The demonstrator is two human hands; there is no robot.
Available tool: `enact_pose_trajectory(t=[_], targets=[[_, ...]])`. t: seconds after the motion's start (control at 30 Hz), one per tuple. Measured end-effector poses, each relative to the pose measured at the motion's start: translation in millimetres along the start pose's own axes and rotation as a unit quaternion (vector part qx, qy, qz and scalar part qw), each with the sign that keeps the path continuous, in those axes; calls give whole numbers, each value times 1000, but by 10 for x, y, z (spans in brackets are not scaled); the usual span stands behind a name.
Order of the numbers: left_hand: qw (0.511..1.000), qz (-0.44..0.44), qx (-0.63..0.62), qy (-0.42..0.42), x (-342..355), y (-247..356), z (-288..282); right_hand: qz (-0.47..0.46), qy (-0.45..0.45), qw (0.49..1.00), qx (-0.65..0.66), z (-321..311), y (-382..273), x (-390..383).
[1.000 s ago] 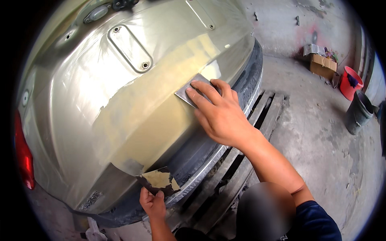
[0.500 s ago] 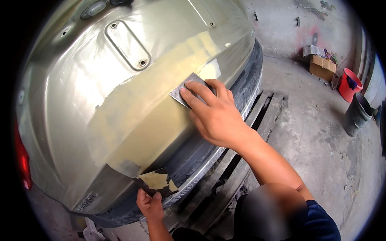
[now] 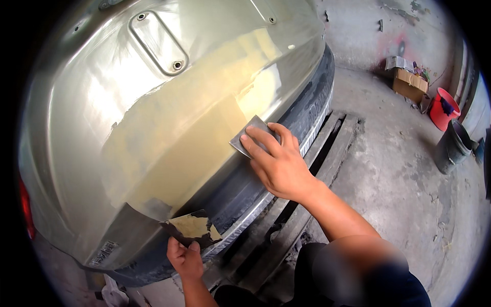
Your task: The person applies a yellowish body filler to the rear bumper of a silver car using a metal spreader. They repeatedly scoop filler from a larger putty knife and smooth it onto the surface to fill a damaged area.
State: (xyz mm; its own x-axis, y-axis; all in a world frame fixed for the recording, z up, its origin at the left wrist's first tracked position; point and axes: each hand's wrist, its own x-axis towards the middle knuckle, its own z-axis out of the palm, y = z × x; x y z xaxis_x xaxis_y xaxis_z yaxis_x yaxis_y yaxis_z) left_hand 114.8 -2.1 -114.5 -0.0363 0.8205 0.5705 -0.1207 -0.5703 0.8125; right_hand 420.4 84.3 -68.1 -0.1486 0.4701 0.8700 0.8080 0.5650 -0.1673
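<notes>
A car's silvery tailgate (image 3: pixel 66 153) carries a broad smear of pale yellow filler (image 3: pixel 169 148). My right hand (image 3: pixel 286 169) pinches a flat grey putty spreader (image 3: pixel 257 124), fingers spread over its face. The spreader lies against the lower right part of the filler, near the panel's bottom edge. Lower left, my left hand (image 3: pixel 186 258) grips a dark putty board (image 3: pixel 169 225) between thumb and fingers. Yellow putty (image 3: pixel 192 225) with a ragged edge coats that board, held in front of the dark bumper (image 3: pixel 232 192).
Grey slats with dark gaps (image 3: pixel 294 220) run along the floor beneath the bumper. By the far wall stand a cardboard box (image 3: pixel 410 84), a red bucket (image 3: pixel 441 113) and a dark bucket (image 3: pixel 451 151). A red tail light (image 3: pixel 25 212) shows at the left.
My right hand has moved the spreader down and slightly right over the filler, toward the panel's lower edge. The view has shifted, so the car sits higher. My left hand still grips the board.
</notes>
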Motion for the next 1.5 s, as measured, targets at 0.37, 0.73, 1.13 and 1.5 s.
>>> enact_pose_trajectory(t=[0.37,0.73,1.13,1.5], targets=[[1000,-14,-2,-5,7,-19,-44,12,-79,996,-28,-246,-52,-89],[999,-37,-15,0,29,-18,-29,0,44,999,-16,-409,-212,450],[999,-17,-28,4,4,-10,9,3,-1,1000,-18,-43,-351,48],[999,-25,-44,7,44,16,28,31,-58,998,-25,-344,-360,-19]])
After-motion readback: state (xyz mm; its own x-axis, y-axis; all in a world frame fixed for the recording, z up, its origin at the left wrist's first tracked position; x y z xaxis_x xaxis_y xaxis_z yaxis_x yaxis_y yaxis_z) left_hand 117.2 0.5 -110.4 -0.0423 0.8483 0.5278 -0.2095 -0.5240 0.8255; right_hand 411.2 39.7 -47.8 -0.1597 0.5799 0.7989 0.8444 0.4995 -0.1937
